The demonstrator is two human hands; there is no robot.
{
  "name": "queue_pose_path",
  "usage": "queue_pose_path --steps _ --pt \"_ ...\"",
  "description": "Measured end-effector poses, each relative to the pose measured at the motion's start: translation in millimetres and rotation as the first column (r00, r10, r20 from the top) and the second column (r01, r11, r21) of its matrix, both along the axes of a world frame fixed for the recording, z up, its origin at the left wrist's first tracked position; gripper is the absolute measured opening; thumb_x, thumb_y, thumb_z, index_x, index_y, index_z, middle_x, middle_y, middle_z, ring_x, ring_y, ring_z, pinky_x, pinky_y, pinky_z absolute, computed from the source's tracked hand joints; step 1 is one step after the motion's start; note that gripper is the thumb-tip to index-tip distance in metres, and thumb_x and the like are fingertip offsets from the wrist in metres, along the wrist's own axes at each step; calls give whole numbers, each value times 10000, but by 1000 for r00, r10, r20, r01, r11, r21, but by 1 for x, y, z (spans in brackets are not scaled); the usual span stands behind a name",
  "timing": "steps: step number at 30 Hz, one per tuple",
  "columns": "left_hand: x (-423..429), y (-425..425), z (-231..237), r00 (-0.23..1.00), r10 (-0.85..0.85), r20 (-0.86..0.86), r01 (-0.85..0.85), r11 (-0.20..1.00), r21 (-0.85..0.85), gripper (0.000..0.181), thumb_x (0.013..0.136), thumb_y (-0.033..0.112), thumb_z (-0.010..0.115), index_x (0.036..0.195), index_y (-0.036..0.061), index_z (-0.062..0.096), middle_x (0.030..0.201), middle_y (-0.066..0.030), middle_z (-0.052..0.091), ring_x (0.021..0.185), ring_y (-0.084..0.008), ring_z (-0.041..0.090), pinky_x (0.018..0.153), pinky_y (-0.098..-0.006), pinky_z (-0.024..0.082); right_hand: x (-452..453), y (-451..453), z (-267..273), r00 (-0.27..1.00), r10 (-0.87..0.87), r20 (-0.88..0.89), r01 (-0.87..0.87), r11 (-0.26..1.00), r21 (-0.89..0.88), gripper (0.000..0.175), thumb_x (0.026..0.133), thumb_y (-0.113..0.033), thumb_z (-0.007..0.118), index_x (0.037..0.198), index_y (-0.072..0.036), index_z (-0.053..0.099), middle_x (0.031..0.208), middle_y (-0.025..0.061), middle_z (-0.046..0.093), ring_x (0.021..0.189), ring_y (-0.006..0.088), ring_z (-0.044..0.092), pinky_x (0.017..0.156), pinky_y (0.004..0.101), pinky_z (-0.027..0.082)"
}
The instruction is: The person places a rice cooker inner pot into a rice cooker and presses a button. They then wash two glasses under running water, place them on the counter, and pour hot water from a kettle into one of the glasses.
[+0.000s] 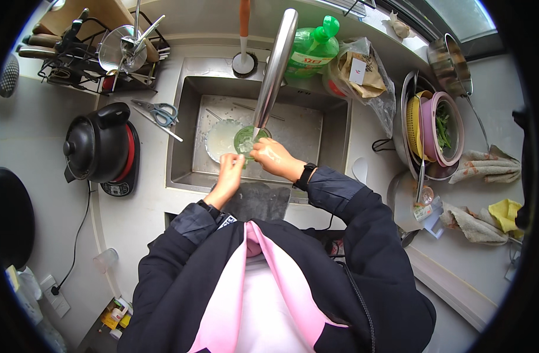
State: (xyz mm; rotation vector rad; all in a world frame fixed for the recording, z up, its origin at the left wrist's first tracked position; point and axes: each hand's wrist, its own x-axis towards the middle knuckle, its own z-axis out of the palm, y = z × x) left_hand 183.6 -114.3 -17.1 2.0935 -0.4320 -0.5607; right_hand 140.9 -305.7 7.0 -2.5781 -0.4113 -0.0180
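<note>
Water runs from the steel faucet [276,66] into a round vessel [243,139] with green contents, in the stainless steel sink [309,128]. My right hand [273,156] is curled at the vessel's near right edge, under the spout, its back wet; whether it grips anything is hidden. My left hand [230,170] is just left of it, thumb and fingertips together at the vessel's near edge; a small bit of green shows by the fingertips, but what they hold is unclear. Left of the vessel lies a round dish [218,141] of cloudy, whitish liquid. Thin sticks lie on the sink floor.
Scissors [163,114] and a white stick lie left of the sink, near a black lidded pot [95,141]. Behind stand a brush [244,64] and a green soap bottle [311,50]. To the right are a white spoon [360,170] and stacked colanders [428,123] with green leaves.
</note>
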Motion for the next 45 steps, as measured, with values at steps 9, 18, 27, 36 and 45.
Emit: queue_pose_path --steps 9,18,27,36,45 --pt "-4 -11 -26 747 36 -664 -191 968 -162 166 1016 181 443 952 69 546 850 2 552 690 -82 481 585 -231 425 1 2 8 1000 -18 -16 17 999 -33 74 742 -54 601 800 -46 646 881 117 585 907 302 546 828 394 461" --pt "20 -19 -38 862 -97 -498 -1 981 -192 211 985 190 467 907 14 552 832 -49 577 738 -131 528 684 -292 455 31 -72 26 936 -351 -24 347 908 236 207 820 -45 556 1017 -20 618 1043 146 627 1049 348 537 931 422 435" --pt "51 -19 -40 916 -68 -395 -1 985 -171 253 970 218 445 916 3 567 819 -72 590 803 -185 559 748 -327 446 94 -87 25 944 -306 -126 324 930 171 313 848 -74 494 1127 -20 626 1134 172 635 1099 356 544 982 418 423" --pt "107 -2 -25 458 100 -883 -680 679 -276 143 951 170 394 842 105 458 711 -16 484 469 -82 283 438 -239 279 61 -71 51 890 -358 -281 442 830 342 378 892 -134 612 1239 6 559 1169 147 626 1115 258 585 959 360 455" --pt "94 15 -5 72 -375 -924 -972 182 -150 216 905 114 410 698 63 443 625 -10 426 470 -115 276 411 -242 259 15 -40 75 845 -379 -378 522 742 421 294 926 -160 584 1176 -8 603 1134 100 628 1096 195 568 955 324 433"
